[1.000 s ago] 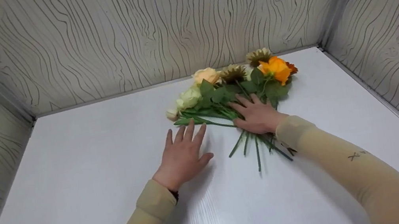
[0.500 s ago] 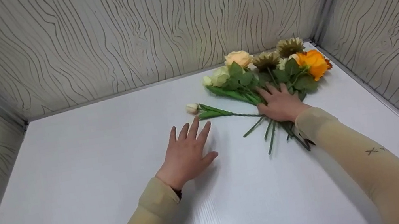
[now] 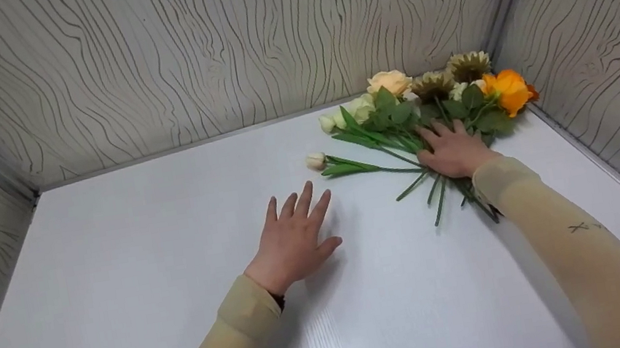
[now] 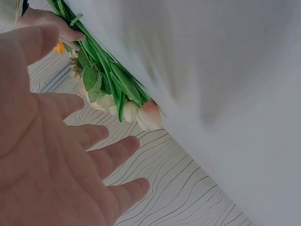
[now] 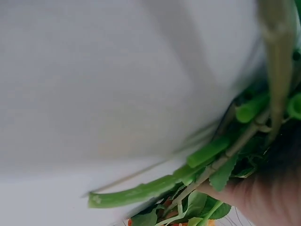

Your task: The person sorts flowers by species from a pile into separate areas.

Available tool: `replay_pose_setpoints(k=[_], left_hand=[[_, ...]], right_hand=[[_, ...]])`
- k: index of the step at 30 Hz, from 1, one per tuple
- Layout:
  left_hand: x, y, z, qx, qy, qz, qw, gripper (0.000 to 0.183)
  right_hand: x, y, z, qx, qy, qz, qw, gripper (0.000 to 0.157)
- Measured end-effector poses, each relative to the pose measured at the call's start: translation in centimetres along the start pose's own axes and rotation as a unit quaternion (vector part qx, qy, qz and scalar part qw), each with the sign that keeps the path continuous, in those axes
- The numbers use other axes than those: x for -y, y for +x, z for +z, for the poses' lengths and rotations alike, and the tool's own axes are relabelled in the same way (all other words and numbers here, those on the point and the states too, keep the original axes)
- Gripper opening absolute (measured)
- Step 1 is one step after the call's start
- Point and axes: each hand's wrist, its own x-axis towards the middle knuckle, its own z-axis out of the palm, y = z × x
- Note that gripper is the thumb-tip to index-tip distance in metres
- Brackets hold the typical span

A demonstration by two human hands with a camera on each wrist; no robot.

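Several flowers (image 3: 402,113) lie under the spread fingers of the right hand (image 3: 456,152), most blooms beyond the fingertips, one pale tulip (image 3: 316,161) near the left hand (image 3: 291,245), its fingers also spread, above the white table (image 3: 147,287).

Soft, even light; clear in the head view, hazier at both wrists.
A pale streak of glare runs down the white tabletop (image 3: 145,275) midway between its side edges, and blurred shadows lie along the inner sides of the left hand (image 3: 290,242) and right sleeve (image 3: 597,259). The left wrist view is greyish and soft; in the right wrist view the nearest brown stem (image 5: 281,61) is out of focus.
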Motion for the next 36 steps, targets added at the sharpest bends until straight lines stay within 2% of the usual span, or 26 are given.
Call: replay_pose_setpoints(k=[4,9,11,14,18,20,23,27,29,30,32,34,36], left_hand=[[0.1,0.1,0.0,0.007,-0.008,0.0,0.9999,0.08],[0.2,-0.1,-0.2,0.001,-0.014,0.001,0.9999,0.08],[0.3,-0.2,-0.4,-0.003,-0.021,0.0,0.9998,0.079],[0.7,-0.2,-0.7,-0.015,-0.03,-0.002,0.9994,0.079],[1.1,-0.2,-1.4,-0.034,-0.039,-0.01,0.9986,0.078],[1.1,-0.3,-1.6,-0.039,-0.044,-0.016,0.9981,0.077],[1.1,-0.4,-1.8,-0.042,-0.055,-0.021,0.9974,0.077],[0.9,-0.6,-1.8,-0.049,-0.069,-0.017,0.9962,0.077],[0.8,-0.7,-1.6,-0.053,-0.076,-0.012,0.9956,0.077],[0.8,-0.7,-1.6,-0.051,-0.078,-0.011,0.9956,0.077],[0.6,-0.6,-1.4,-0.05,-0.084,-0.006,0.9952,0.077],[0.4,-0.6,-1.3,-0.045,-0.087,-0.003,0.9952,0.078],[0.3,-0.5,-1.2,-0.038,-0.09,-0.002,0.9952,0.078]], right_hand=[[0.2,-0.5,-0.3,0.004,0.0,-0.001,1.0,0.079],[0.8,-2.2,-1.4,0.002,0.016,-0.012,1.0,0.09],[0.9,-3.0,-2.2,-0.023,0.024,-0.02,0.999,0.085],[0.6,-4.0,-3.7,-0.083,0.043,-0.021,0.995,0.068],[-1.0,-5.3,-5.7,-0.135,0.118,0.008,0.984,0.05],[-2.1,-5.9,-6.2,-0.142,0.161,0.03,0.976,0.047],[-3.7,-6.3,-6.2,-0.138,0.195,0.063,0.969,0.042],[-5.2,-6.3,-5.7,-0.099,0.234,0.087,0.963,0.04],[-5.7,-6.2,-5.3,-0.078,0.282,0.102,0.951,0.042],[-5.8,-6.1,-5.2,-0.07,0.317,0.111,0.939,0.042],[-6.0,-5.9,-4.9,-0.063,0.394,0.133,0.907,0.041],[-6.0,-5.7,-4.7,-0.065,0.463,0.155,0.87,0.038],[-5.9,-5.6,-4.6,-0.07,0.513,0.174,0.838,0.034]])
